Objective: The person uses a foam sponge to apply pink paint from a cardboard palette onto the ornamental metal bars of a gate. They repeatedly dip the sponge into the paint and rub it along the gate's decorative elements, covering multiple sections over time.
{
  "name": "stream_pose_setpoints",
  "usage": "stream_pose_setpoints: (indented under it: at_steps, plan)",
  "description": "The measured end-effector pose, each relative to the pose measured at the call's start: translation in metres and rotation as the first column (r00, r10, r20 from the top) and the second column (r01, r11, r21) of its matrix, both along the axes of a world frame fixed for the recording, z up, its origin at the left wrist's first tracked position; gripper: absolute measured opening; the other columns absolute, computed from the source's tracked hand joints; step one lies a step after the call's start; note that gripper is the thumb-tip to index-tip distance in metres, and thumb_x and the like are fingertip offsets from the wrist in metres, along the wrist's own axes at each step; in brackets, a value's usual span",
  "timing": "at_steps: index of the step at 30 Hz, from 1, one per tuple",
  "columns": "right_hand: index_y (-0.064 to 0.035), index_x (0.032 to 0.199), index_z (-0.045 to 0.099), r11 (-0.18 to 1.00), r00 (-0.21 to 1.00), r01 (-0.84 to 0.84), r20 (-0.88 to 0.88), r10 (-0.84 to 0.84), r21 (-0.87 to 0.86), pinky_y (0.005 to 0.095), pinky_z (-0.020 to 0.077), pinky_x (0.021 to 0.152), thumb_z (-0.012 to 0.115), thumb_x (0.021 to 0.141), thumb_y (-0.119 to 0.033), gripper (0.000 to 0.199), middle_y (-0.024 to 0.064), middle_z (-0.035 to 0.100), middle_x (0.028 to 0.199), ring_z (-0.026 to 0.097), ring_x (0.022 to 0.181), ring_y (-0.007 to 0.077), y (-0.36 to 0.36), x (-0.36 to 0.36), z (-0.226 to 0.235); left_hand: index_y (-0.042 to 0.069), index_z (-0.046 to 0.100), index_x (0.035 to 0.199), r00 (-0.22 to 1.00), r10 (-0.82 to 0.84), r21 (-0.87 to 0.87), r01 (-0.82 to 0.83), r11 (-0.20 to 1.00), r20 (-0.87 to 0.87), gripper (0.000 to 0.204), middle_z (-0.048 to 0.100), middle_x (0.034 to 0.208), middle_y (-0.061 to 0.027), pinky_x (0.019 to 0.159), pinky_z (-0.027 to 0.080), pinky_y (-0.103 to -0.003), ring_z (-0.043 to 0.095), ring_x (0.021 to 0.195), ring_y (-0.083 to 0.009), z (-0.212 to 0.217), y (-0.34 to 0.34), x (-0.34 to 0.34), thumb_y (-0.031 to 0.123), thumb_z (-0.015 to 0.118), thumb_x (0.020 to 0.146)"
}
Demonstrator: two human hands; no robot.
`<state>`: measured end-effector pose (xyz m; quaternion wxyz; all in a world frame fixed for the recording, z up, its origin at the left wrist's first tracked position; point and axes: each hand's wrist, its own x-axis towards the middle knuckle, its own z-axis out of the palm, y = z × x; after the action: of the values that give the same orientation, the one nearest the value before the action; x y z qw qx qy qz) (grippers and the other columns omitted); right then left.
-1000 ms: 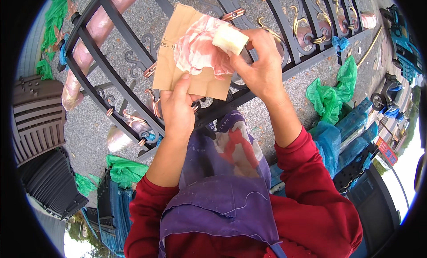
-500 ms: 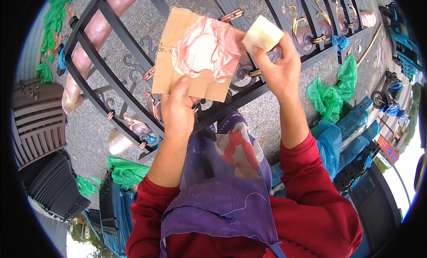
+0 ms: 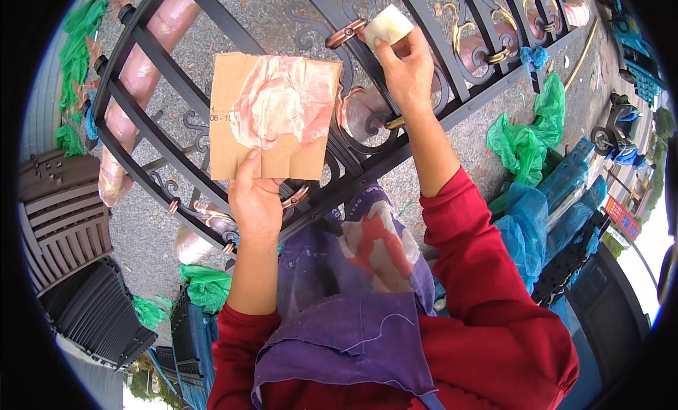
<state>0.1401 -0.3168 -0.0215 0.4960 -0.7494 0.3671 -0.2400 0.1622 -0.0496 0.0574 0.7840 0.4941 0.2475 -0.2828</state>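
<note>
Cardboard (image 3: 304, 163), brown, squarish, is resting in my left hand (image 3: 254, 205); thumb is pressing on its near edge, the other fingers are tucking underneath, so the grip is narrow. Pink-and-white wrinkled patch (image 3: 282, 99) is covering most of its upper face; can't tell if film or paint. Dark print is showing at the left edge.

My right hand (image 3: 409, 71) is pinching a pale cream block (image 3: 388, 26), sponge-like, between thumb and fingers, out past the card's upper right corner. Block is sitting right by a copper-coloured collar (image 3: 346, 33) on a black metal railing (image 3: 367, 171); can't tell if they're touching. Card is hovering over the same railing, well apart from the block.

Railing is lying across in front of me, with scrolls and some gold-coloured ornaments (image 3: 499, 57). Pink wrapped tube (image 3: 152, 53) is running beneath its left part. Grey ground (image 3: 145, 233) is showing through the bars. Green plastic (image 3: 526, 145) and blue wrapping (image 3: 526, 212) are lying off to my right, scooter (image 3: 613, 134) is standing beyond. I'm wearing a purple apron (image 3: 346, 339) and red sleeves (image 3: 459, 233).
</note>
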Motion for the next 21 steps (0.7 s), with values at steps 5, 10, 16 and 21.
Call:
stream_pose_setpoints:
  at_steps: [5, 10, 16, 21]
  plan:
    - [-0.0034, 0.099, 0.062, 0.969, 0.997, -0.073, -0.019, 0.071, -0.236, 0.0373, 0.046, 0.076, 0.072, 0.073, -0.007, 0.028, 0.0095, 0.059, 0.089, 0.054, 0.081, 0.0256, 0.002, 0.013, 0.001, 0.0, 0.051, 0.127, 1.0, 0.005, 0.02, -0.005, 1.0, -0.011, 0.036, 0.063, 0.119, -0.0101, 0.08, 0.057, -0.041, 0.066, 0.103, -0.0249, -0.001, -0.001, 0.0, 0.012, 0.056, 0.093]
    - [-0.0052, 0.098, 0.063, 0.952, 0.997, -0.064, 0.011, 0.071, -0.299, 0.038, 0.0455, 0.075, 0.073, 0.072, -0.007, 0.028, 0.0085, 0.059, 0.089, 0.054, 0.081, 0.0255, -0.004, 0.011, 0.002, 0.001, 0.052, 0.126, 1.0, 0.023, 0.029, -0.023, 0.999, -0.007, 0.035, 0.063, 0.119, -0.01, 0.08, 0.058, -0.042, 0.066, 0.103, -0.0248, 0.002, -0.004, -0.001, 0.011, 0.056, 0.093]
    - [-0.0094, 0.098, 0.064, 0.88, 0.986, -0.168, -0.082, 0.147, -0.444, 0.0394, 0.0433, 0.079, 0.072, 0.069, -0.007, 0.03, 0.0087, 0.061, 0.093, 0.054, 0.086, 0.0294, -0.005, 0.014, -0.003, 0.001, 0.052, 0.127, 1.0, 0.006, 0.009, -0.006, 1.0, -0.022, 0.036, 0.063, 0.119, -0.0104, 0.083, 0.058, -0.043, 0.066, 0.105, -0.0256, -0.005, 0.004, 0.0, 0.011, 0.055, 0.093]
    - [-0.0096, 0.098, 0.064, 0.918, 0.992, -0.119, -0.019, 0.121, -0.379, 0.0392, 0.0429, 0.081, 0.073, 0.07, -0.008, 0.029, 0.0082, 0.061, 0.094, 0.054, 0.089, 0.0292, -0.004, 0.012, 0.006, 0.0, 0.052, 0.126, 1.0, 0.026, 0.007, -0.026, 1.0, -0.007, 0.036, 0.064, 0.117, -0.01, 0.081, 0.058, -0.043, 0.066, 0.105, -0.0253, -0.001, 0.003, 0.003, 0.012, 0.056, 0.093]
